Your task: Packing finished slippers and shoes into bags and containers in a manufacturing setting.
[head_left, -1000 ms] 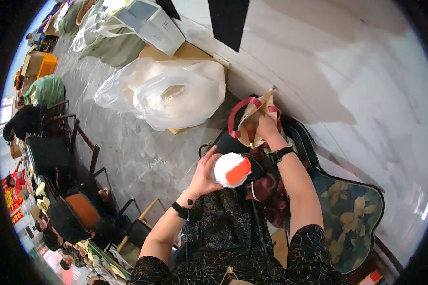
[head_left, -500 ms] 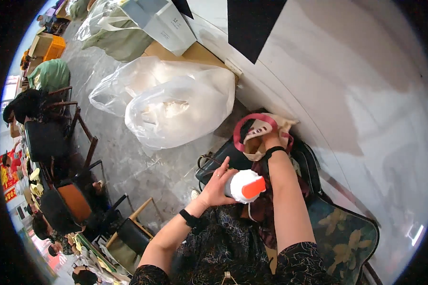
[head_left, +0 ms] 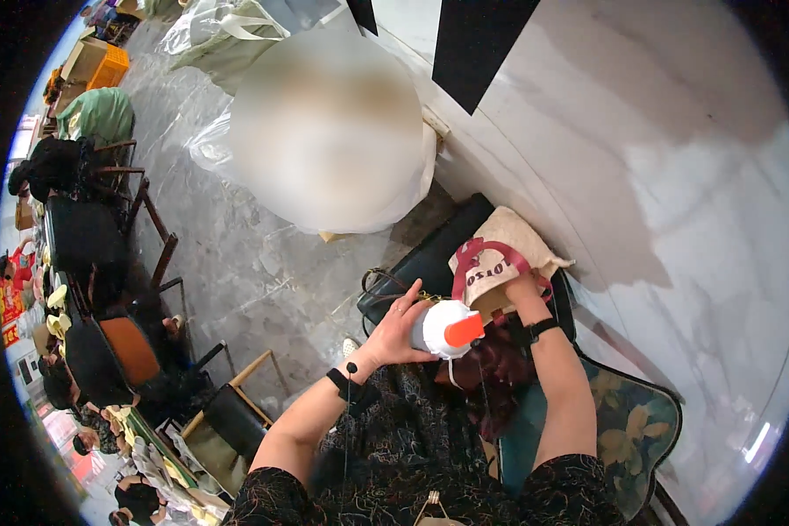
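Two hands | left hand (head_left: 401, 327) grips white bottle (head_left: 445, 330) | right hand (head_left: 523, 289) grasps cloth bag (head_left: 500, 263) | grey marble floor (head_left: 263, 272), white wall (head_left: 657, 175)

bottle (head_left: 445, 330) left of tote bag (head_left: 498, 263) | bag on bench (head_left: 430, 254), apparently | wall (head_left: 640, 175) behind

Bare left hand (head_left: 401, 329) and bare right hand (head_left: 524, 287), black wristband with small round bead on left wrist (head_left: 344, 380), black watch-like band on right wrist (head_left: 539, 330), dark short-sleeved patterned garment with fine pale tracery (head_left: 412, 438)
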A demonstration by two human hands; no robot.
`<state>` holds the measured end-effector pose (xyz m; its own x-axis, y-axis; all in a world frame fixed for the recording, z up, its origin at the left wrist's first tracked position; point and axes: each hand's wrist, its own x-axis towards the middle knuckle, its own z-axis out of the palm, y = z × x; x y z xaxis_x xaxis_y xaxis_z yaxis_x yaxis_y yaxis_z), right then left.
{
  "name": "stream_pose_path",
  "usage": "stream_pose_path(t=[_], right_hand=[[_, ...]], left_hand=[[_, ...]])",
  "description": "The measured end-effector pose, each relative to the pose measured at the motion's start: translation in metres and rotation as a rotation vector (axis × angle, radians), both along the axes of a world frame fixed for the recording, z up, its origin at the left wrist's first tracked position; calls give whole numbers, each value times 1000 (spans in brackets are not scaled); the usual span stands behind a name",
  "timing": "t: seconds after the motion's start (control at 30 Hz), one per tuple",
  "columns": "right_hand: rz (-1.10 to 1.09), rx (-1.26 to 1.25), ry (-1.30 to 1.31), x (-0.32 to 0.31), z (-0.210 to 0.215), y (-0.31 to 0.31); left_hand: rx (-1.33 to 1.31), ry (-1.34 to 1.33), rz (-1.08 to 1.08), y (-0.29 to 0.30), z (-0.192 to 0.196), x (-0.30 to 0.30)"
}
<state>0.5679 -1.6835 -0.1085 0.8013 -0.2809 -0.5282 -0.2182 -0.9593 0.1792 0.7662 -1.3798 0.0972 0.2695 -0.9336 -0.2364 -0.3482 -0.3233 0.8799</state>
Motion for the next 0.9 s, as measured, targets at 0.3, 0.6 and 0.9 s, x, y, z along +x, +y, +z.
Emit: stream_pose_path(t=[0.3, 0.6, 0.9], right_hand=[[-108, 395, -152, 6, 132, 48], [-936, 810, -792, 5, 194, 34], [-1427, 1507, -893, 57, 265, 79]], left_hand=[[1, 65, 99, 21, 23, -18], [1, 35, 186, 56, 42, -14], [-61, 32, 352, 107, 87, 7]])
